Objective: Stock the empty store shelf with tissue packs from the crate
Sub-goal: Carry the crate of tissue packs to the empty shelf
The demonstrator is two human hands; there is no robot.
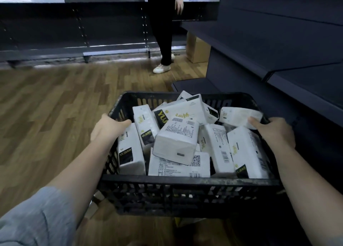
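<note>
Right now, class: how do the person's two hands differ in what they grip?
The left hand grips only the crate at its left rim, thumb hooked inside; the right hand sits at the right rim and also touches a tissue pack. The left hand sits nearer the shelving's open floor side, the right nearer the dark shelf. Both curl over the crate's edges.

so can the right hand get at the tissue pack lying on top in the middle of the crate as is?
Probably not yet: the right hand grips the crate rim, as does the left hand. The top tissue pack lies uncovered, so once freed the path looks clear.
</note>
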